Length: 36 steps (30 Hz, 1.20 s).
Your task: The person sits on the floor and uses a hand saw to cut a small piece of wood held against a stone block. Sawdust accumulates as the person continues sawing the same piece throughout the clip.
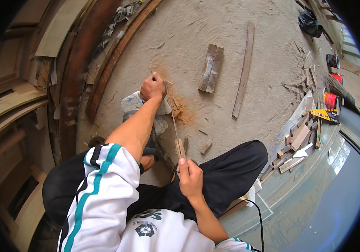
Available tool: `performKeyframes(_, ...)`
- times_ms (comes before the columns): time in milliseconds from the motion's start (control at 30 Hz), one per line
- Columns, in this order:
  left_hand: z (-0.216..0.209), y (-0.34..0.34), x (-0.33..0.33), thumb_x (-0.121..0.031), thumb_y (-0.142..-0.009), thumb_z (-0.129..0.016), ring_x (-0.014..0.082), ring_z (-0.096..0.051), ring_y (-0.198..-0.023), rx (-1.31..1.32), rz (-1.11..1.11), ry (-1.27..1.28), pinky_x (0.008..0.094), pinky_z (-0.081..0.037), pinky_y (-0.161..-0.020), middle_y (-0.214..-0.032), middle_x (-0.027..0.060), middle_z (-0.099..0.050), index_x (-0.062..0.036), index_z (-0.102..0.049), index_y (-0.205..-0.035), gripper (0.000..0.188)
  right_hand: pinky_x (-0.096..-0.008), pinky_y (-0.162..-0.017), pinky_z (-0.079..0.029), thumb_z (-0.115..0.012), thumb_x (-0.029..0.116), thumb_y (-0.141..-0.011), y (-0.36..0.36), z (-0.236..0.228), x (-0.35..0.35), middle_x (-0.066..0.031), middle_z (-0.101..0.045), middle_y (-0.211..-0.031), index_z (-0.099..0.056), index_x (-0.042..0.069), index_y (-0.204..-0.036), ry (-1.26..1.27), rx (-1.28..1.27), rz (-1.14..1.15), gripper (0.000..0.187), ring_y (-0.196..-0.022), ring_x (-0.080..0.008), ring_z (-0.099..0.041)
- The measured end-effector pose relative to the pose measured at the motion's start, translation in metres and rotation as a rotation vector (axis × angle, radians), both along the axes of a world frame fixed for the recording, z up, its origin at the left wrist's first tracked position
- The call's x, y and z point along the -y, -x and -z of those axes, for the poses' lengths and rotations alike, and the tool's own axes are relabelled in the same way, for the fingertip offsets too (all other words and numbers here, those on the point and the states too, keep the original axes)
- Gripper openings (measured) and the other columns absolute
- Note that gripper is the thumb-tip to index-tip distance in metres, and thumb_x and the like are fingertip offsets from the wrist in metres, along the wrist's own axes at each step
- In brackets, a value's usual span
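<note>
My right hand (191,179) grips the wooden handle of a handsaw (174,116). Its thin blade is seen almost edge-on and runs forward from the handle. The far end of the blade lies just right of my left hand (153,87), which is closed over a pale block (130,102) with blue marks. A small dark bit shows at its fingers, but what it holds is hidden. Orange-brown sawdust (185,110) is heaped on the ground beside the blade. A small wood offcut (206,145) lies nearer to my knee.
A short dark wood block (211,68) and a long thin strip (244,69) lie ahead on the rough floor. Long boards (123,46) and wooden frames line the left. At right, several offcuts (299,138) sit on a glass sheet (268,203), near cans (331,100) and a brush (340,89).
</note>
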<state>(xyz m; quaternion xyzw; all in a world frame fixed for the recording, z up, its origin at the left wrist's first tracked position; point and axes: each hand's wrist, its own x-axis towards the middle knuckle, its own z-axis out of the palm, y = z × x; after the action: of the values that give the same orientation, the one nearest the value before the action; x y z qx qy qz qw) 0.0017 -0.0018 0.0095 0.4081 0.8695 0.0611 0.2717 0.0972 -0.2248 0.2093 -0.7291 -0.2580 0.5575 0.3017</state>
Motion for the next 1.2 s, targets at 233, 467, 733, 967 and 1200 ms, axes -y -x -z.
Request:
performKeyframes(233, 0.008, 0.003, 0.0, -0.051, -0.091, -0.045, 0.0437, -0.063, -0.103, -0.012, -0.003, 0.02, 0.0507, -0.047, -0.089, -0.106, 0.0215, -0.069, -0.012, -0.074, -0.103, 0.05, -0.0443, -0.055, -0.042, -0.051, 0.031, -0.1, 0.005, 0.044, -0.021, -0.0206, -0.058, -0.063, -0.055, -0.002, -0.074, -0.034, 0.071, -0.054, 0.042, -0.057, -0.0385, -0.059)
performKeyframes(467, 0.003, -0.003, 0.0, -0.048, -0.092, -0.046, 0.0431, -0.064, -0.102, -0.013, 0.011, 0.009, 0.0504, -0.047, -0.088, -0.105, 0.0222, -0.069, -0.0092, -0.074, -0.101, 0.049, -0.0325, -0.049, -0.037, -0.049, 0.031, -0.101, 0.006, 0.004, 0.036, -0.0056, -0.05, -0.055, -0.055, 0.001, -0.072, -0.033, 0.063, -0.03, 0.043, -0.05, -0.0137, -0.048)
performKeyframes(733, 0.006, 0.002, -0.001, -0.048, -0.092, -0.046, 0.0432, -0.064, -0.101, -0.028, 0.007, -0.005, 0.0502, -0.047, -0.088, -0.104, 0.0221, -0.07, -0.0092, -0.073, -0.101, 0.049, -0.0413, -0.054, -0.041, -0.052, 0.03, -0.1, -0.001, 0.035, -0.011, -0.0198, -0.054, -0.061, -0.054, -0.002, -0.076, -0.047, 0.08, -0.065, 0.041, -0.055, -0.0337, -0.054)
performKeyframes(967, 0.005, -0.003, 0.0, -0.049, -0.092, -0.046, 0.0435, -0.063, -0.102, -0.017, 0.002, 0.008, 0.0505, -0.046, -0.089, -0.104, 0.022, -0.07, -0.0103, -0.073, -0.102, 0.049, -0.0344, -0.052, -0.039, -0.05, 0.032, -0.101, -0.001, -0.011, 0.021, -0.0103, -0.051, -0.057, -0.055, -0.002, -0.075, 0.005, 0.007, -0.041, 0.043, -0.052, -0.019, -0.049)
performKeyframes(1200, 0.009, 0.0, 0.0, -0.049, -0.092, -0.045, 0.0435, -0.063, -0.104, -0.03, 0.013, 0.005, 0.0503, -0.046, -0.091, -0.106, 0.0212, -0.07, -0.0112, -0.073, -0.104, 0.048, -0.0471, -0.053, -0.04, -0.053, 0.03, -0.099, -0.001, 0.028, -0.016, -0.0255, -0.054, -0.064, -0.054, -0.002, -0.077, -0.054, 0.081, -0.041, 0.038, -0.059, -0.0458, -0.055)
